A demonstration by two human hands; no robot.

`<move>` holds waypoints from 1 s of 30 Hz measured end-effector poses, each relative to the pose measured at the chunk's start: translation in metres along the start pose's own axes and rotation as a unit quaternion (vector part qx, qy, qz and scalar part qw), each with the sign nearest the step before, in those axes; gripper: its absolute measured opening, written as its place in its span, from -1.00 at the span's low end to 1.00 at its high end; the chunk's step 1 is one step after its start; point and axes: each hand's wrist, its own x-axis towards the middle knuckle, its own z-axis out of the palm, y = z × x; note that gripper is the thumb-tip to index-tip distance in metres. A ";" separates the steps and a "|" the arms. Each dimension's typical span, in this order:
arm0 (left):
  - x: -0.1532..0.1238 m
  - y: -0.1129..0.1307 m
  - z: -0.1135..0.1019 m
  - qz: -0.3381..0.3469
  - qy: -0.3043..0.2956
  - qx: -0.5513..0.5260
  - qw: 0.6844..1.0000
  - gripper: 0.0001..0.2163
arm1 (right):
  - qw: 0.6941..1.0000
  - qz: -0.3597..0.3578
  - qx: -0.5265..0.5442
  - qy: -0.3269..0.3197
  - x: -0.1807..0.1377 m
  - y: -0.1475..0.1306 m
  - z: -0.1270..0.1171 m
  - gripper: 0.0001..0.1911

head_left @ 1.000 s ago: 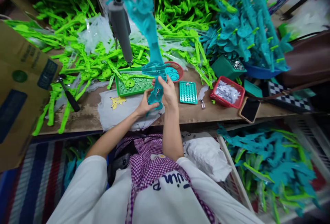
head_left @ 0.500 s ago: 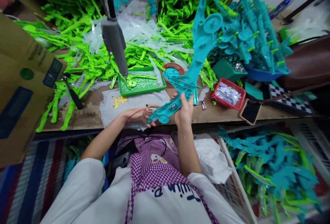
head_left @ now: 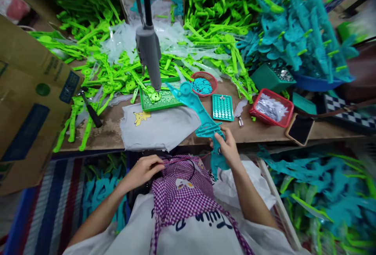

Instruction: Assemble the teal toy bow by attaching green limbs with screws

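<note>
My right hand [head_left: 227, 147] is closed round the handle of a long teal plastic toy piece [head_left: 199, 110], just in front of the table edge. The piece slants up and to the left, and its round end lies near the green tray [head_left: 167, 99]. My left hand [head_left: 143, 169] is down at my lap on the purple checked cloth [head_left: 176, 176], fingers curled by a thin dark cord; what they pinch is too small to name. A grey hanging power tool [head_left: 149, 53] points down at the green tray. A grey cloth [head_left: 160, 127] with a yellow figure lies on the table before me.
Heaps of green plastic strips [head_left: 117, 71] and teal pieces [head_left: 296, 31] cover the table's back. A red basket [head_left: 272, 108], a small teal tray [head_left: 222, 107], a round red basket [head_left: 203, 84], a phone [head_left: 299, 129] and a hammer [head_left: 91, 112] lie nearby. Cardboard box [head_left: 26, 102] at left; crate of teal pieces [head_left: 317, 184] at right.
My right hand swung the teal piece from upright, out to the right, then down towards my lap, now tilted left. My left hand let go of it and dropped to my lap.
</note>
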 end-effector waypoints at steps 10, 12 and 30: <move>-0.018 -0.004 -0.024 -0.001 0.122 -0.207 0.971 -0.79 | 0.876 -0.135 -0.288 -0.363 0.047 -0.026 0.022 -0.70; -0.030 -0.015 -0.030 -0.010 0.199 -0.330 0.923 -0.75 | 0.832 -0.195 -0.329 -0.402 0.075 -0.031 0.055 -0.75; 0.072 0.016 -0.007 0.048 0.316 -0.379 0.869 -0.52 | 0.949 -0.120 -0.084 -0.279 -0.033 0.000 0.133 -0.53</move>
